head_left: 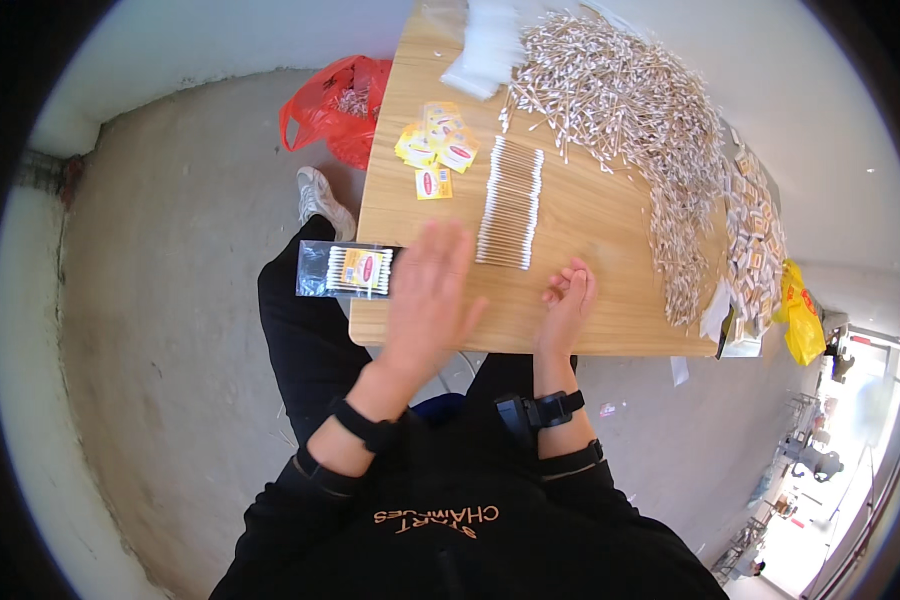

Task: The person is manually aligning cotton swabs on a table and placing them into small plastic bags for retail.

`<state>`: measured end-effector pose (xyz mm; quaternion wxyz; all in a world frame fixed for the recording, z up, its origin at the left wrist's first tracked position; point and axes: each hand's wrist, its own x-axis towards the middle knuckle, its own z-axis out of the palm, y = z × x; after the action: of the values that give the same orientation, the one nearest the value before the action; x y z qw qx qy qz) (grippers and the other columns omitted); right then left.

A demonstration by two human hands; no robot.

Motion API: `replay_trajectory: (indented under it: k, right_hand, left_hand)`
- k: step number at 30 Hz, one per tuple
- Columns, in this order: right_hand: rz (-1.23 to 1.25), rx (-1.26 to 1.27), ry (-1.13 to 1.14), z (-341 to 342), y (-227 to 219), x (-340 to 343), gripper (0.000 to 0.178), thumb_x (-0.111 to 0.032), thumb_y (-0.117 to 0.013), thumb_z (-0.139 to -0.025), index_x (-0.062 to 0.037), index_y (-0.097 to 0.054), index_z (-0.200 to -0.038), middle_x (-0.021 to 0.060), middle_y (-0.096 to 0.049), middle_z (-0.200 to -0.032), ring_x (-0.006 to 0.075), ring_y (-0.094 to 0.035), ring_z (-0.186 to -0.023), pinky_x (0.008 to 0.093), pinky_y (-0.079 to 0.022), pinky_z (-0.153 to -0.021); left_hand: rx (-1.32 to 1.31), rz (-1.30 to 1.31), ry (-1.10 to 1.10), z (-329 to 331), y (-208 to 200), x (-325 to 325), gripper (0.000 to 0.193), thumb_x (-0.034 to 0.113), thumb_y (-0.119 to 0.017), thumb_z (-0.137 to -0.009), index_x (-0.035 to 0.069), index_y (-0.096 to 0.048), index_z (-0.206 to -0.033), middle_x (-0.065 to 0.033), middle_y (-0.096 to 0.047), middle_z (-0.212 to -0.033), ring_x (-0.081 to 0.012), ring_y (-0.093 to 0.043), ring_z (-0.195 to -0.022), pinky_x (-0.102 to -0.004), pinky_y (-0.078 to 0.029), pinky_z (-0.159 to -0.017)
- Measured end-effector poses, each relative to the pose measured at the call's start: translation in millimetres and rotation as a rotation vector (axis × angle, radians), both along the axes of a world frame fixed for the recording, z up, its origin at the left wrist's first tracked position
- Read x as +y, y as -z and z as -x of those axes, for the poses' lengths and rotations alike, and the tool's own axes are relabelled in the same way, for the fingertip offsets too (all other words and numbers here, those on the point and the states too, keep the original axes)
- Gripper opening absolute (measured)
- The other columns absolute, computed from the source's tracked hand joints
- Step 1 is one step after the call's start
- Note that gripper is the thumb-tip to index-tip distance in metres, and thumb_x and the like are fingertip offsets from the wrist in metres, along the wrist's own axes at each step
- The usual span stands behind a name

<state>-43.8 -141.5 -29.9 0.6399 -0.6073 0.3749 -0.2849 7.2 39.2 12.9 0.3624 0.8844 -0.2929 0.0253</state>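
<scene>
My left hand [430,292] is stretched flat, palm down, fingers forward and thumb apart. It covers the right end of a clear plastic packet [315,268] of cotton swabs with a yellow card, which juts past the table's left edge. Whether the palm touches it is hidden. My right hand [565,308] rests at the table's near side with its fingers curled in, and nothing shows in them. Ahead, between the hands, a neat column of cotton swabs [510,200] lies side by side. Left of that column are several yellow cards [433,183], partly stacked.
Loose cotton swabs [620,95] heap across the wooden table's [600,225] far right. Clear plastic bags [485,50] lie at its far edge. Several filled packets [750,235] line the right side near a yellow bag [800,315]. A red bag [335,108] stands beyond the left edge.
</scene>
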Motion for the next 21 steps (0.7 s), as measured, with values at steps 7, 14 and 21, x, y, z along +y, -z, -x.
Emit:
replay_trajectory:
  k: [7,14,21]
  right_hand:
    - [-0.154,-0.033,0.026,9.2,-1.4,-3.7,0.031,-0.025,-0.043,-0.101,-0.0018,-0.05,-0.121,0.0046,-0.053,-0.098,0.011,-0.056,-0.081,0.0243,-0.046,-0.061]
    - [-0.227,-0.085,0.028,8.7,-2.1,-8.8,0.032,-0.025,-0.044,-0.102,-0.0021,-0.049,-0.123,0.0049,-0.053,-0.1,0.0114,-0.056,-0.082,0.0245,-0.046,-0.063]
    - [-0.236,-0.103,0.017,8.1,-2.8,-7.9,0.034,-0.025,-0.042,-0.101,-0.0007,-0.049,-0.124,0.0056,-0.053,-0.1,0.0108,-0.056,-0.081,0.0236,-0.047,-0.062]
  left_hand:
    - [-0.056,-0.238,0.081,8.9,31.8,-61.6,0.095,0.042,-0.072,-0.074,0.0,-0.026,-0.147,-0.0145,-0.025,-0.154,-0.0287,-0.019,-0.145,-0.0519,-0.017,-0.115]
    - [-0.085,-0.365,0.1,11.6,37.6,-59.6,0.105,0.059,-0.069,-0.07,0.001,-0.027,-0.147,-0.0129,-0.023,-0.156,-0.0245,-0.018,-0.146,-0.0497,-0.014,-0.116]
    - [-0.086,-0.37,0.093,10.0,32.3,-62.6,0.106,0.054,-0.074,-0.068,-0.003,-0.028,-0.145,-0.0159,-0.026,-0.154,-0.0289,-0.02,-0.145,-0.0524,-0.015,-0.115]
